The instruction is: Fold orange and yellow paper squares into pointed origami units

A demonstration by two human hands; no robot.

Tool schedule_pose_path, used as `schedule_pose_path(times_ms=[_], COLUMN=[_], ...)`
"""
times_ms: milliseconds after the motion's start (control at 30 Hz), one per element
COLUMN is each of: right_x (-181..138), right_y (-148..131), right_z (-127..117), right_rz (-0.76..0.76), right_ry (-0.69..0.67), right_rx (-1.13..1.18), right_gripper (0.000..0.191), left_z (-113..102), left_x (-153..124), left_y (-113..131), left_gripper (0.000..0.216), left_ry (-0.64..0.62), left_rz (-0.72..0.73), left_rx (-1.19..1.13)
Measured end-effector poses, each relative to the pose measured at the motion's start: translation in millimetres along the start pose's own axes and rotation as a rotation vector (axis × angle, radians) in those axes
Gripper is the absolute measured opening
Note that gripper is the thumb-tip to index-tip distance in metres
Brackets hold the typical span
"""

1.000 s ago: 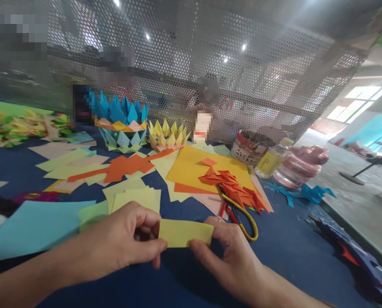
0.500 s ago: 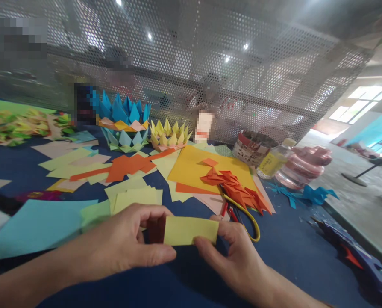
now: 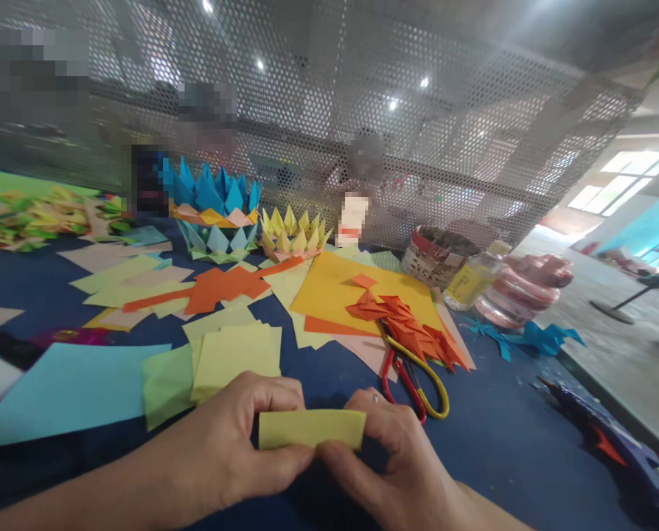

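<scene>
A small yellow piece of paper (image 3: 307,428), folded into a narrow rectangle, is held up above the dark blue table (image 3: 489,450). My left hand (image 3: 241,435) pinches it from the left, thumb along its lower edge. From the right, my right hand (image 3: 390,450) grips it with the thumb on the near side and the fingers behind; a ring shows on one finger. Just beyond my left hand lie a stack of yellow paper squares (image 3: 235,361) and a green sheet (image 3: 166,383). Scissors (image 3: 434,383) with red and yellow handles rest beyond my right hand.
Folded blue (image 3: 213,188) and yellow paper crowns (image 3: 290,228) stand at the back. Orange folded pieces (image 3: 396,317) lie on a yellow sheet (image 3: 318,287). A bottle (image 3: 467,284), a tape roll (image 3: 437,254) and a glue gun (image 3: 600,428) are on the right. A perforated metal screen (image 3: 307,96) rises behind.
Both hands have come down and nearer with the yellow paper, shifting slightly left. Both thumbs now press at its lower edge, close together. More of the scissors' handles shows.
</scene>
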State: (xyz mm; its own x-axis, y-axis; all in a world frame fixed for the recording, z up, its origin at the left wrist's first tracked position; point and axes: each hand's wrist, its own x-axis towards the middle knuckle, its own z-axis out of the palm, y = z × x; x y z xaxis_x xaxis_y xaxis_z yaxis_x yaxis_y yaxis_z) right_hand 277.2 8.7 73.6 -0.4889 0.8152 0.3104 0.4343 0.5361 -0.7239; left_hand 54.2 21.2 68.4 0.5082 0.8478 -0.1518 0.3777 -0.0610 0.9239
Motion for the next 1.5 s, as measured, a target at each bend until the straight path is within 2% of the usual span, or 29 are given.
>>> schedule_pose_path(times_ms=[167,433,733,867,1067,1367,1500], right_x=[-1,9,15,17,14,15,11], right_y=[-1,0,7,13,16,15,16], right_z=[-1,-9,-19,-22,-20,-18,-16], right_rz=[0.006,0.101,0.131,0.140,0.151,0.142,0.081], right_ry=[-0.026,0.018,0.027,0.027,-0.008,-0.041,-0.041], right_rx=[-0.027,-0.019,-0.003,-0.002,0.006,-0.019,-0.074], right_gripper=[0.031,0.030,0.032,0.032,0.030,0.031,0.031], left_z=[0,-16,-38,-46,-43,-34,-28], left_x=[2,3,8,9,8,6,7], left_y=[0,0,1,0,3,5,3], left_gripper=[0.030,0.023,0.022,0.032,0.046,0.041,0.043], left_ry=[0.011,-0.009,0.096,0.141,0.097,0.114,0.138], left_rz=[-0.017,-0.060,-0.064,-0.078,-0.103,-0.103,-0.058], left_rx=[-0.007,-0.037,-0.017,-0.054,-0.095,-0.058,-0.050])
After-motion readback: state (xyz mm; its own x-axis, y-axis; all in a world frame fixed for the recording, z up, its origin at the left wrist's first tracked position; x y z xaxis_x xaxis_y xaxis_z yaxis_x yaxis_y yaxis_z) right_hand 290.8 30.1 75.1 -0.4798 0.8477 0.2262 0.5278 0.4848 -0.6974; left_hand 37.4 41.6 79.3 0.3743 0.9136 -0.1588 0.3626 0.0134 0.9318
